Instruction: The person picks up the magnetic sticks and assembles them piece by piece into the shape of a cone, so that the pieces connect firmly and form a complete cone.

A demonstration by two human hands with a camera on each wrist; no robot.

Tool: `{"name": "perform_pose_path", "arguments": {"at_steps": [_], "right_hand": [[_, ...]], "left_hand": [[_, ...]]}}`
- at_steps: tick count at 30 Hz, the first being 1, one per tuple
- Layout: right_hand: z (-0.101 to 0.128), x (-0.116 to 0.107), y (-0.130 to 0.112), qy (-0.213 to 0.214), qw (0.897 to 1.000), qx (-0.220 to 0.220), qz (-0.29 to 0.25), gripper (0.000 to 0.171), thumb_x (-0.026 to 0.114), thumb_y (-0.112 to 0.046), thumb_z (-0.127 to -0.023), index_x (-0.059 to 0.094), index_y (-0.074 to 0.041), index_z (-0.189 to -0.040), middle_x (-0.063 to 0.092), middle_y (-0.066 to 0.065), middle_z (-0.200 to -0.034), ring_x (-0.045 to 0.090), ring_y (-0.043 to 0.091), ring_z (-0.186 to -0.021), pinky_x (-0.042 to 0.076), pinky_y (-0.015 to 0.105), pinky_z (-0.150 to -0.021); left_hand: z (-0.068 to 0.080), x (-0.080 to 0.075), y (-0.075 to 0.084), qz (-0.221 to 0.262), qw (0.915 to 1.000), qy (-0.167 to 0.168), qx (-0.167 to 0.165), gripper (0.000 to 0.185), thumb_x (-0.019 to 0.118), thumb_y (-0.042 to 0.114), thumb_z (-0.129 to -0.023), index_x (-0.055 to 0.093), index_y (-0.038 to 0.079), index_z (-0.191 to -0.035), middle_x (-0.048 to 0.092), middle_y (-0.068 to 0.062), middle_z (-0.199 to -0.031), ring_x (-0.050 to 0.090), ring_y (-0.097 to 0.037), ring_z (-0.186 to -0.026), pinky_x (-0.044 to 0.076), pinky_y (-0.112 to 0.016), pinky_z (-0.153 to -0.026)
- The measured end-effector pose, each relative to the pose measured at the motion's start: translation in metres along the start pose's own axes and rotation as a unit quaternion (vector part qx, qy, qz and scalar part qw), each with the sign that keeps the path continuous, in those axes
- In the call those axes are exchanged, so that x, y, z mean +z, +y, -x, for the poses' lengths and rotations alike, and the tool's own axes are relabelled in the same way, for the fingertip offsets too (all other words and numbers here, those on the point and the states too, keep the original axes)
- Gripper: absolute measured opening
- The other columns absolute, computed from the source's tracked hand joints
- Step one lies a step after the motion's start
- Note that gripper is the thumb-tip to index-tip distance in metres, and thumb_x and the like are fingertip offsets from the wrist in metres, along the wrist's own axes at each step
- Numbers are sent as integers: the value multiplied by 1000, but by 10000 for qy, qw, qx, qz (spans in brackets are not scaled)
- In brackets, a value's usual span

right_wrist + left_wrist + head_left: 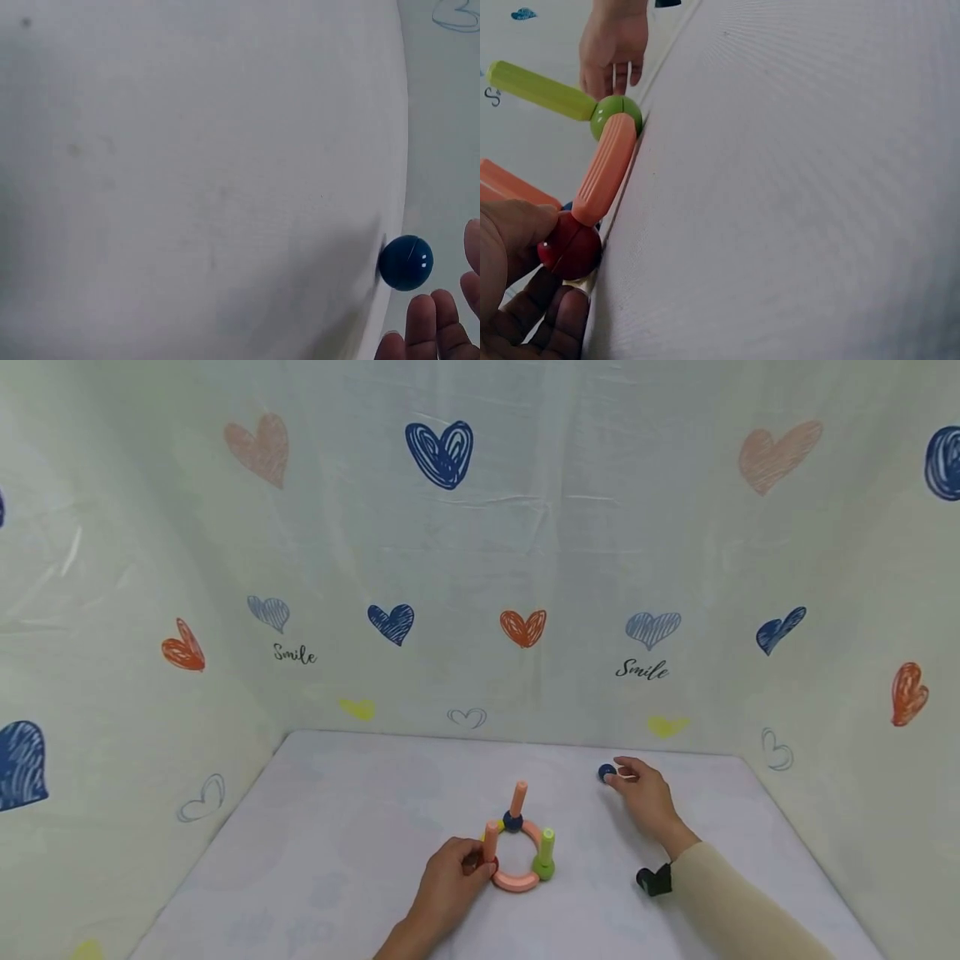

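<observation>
A ring of curved toy pieces joined by balls stands mid-table, with a salmon curved piece (516, 883) at its front. Rods rise from its balls: a light green rod (547, 843) on the green ball (543, 868), a salmon rod (519, 798) on a dark blue ball (513, 822), another salmon rod (491, 842) at left. My left hand (448, 870) holds the ring's red ball (574, 251) between thumb and fingers. Farther back on the right, a loose blue ball (406, 262) lies on the table. My right hand (647, 793) reaches around it, fingers spread and apart from it in the right wrist view.
A small dark object (654, 881) shows beside the right sleeve (735, 902). The white tabletop (337, 827) ends at a back wall of cloth (480, 685) printed with hearts; similar cloth hangs at both sides.
</observation>
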State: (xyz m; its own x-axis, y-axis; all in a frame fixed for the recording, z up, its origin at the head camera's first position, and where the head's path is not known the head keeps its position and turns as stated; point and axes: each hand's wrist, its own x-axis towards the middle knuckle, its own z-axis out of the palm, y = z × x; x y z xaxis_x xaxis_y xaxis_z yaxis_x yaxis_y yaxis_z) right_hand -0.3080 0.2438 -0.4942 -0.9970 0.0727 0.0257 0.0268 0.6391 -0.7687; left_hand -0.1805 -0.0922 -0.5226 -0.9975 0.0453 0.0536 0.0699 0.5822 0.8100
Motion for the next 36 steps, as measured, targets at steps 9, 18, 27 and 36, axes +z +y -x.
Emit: {"name": "perform_pose_path", "arguments": {"at_steps": [9,18,27,36], "right_hand": [[-18,1,7,-217,9996,177,-58,51,67,-21,-104,55,-1,-150,53,29,-148,59,43,-126,52,53,-103],[-27,9,16,-160,9996,184,134,52,66,-21,-103,54,0,-149,56,30,-147,57,47,-132,45,60,-111],[-29,15,16,-109,9989,-62,444,46,70,-17,-100,59,1,-142,62,28,-138,59,46,-126,46,61,-107],[-23,21,15,12,9988,-370,327,45,70,-12,-99,60,-2,-142,64,26,-137,64,41,-120,52,55,-102]], "left_hand": [[-1,0,-2,85,9998,-104,-122,18,83,22,-92,76,18,-109,65,6,-103,60,-8,-92,54,-23,-76],[-1,1,0,98,9997,-49,-233,19,83,22,-92,76,17,-108,63,7,-99,58,-8,-88,53,-23,-73],[0,2,1,22,9998,-36,-190,18,83,21,-92,76,17,-108,62,7,-100,56,-7,-87,52,-22,-73],[-1,2,1,-61,9997,-38,-227,20,83,24,-92,76,17,-110,61,8,-98,56,-8,-86,52,-23,-73]]}}
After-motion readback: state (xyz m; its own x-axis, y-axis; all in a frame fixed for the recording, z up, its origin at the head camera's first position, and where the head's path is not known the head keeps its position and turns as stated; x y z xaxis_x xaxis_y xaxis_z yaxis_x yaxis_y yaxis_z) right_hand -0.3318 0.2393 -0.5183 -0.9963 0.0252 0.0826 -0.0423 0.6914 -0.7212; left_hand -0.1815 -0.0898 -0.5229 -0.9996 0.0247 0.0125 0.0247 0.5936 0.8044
